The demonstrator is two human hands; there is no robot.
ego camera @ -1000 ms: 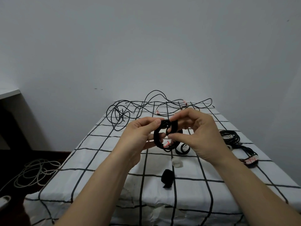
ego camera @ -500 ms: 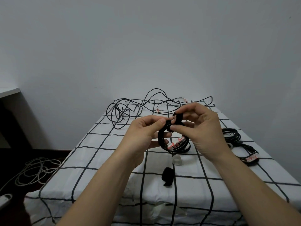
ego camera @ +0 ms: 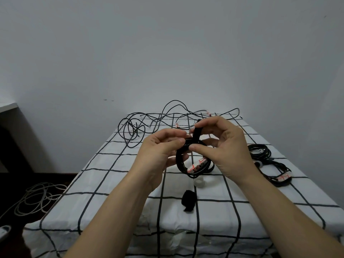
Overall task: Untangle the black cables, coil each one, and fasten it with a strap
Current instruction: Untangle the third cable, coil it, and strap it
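**Strap half-way round the coil**

Nearest me on the checked tabletop [ego camera: 111, 185] lay a dark roll of spare strap [ego camera: 188, 200], and just beyond it a small clear roll of tape [ego camera: 199, 182]. Above those, clear of the cloth, I held the coil [ego camera: 178, 161] of black cable upright, its ring facing me and a white-and-red label [ego camera: 197, 164] showing at the bottom. My left hand [ego camera: 160, 151] pinched the top of the ring from the left. My right hand [ego camera: 227, 151] was clamped on the strap [ego camera: 196, 134], whose free end stood nearly straight up from the top of the coil, between the two hands. As I judged it, the end had to be pulled tight and folded down onto itself, and the right hand was the one placed for it. Further off to my right lay two finished bundles [ego camera: 260, 152]. At the far edge sprawled the tangle [ego camera: 134, 127] not yet sorted. Nothing sat in a box or tray.
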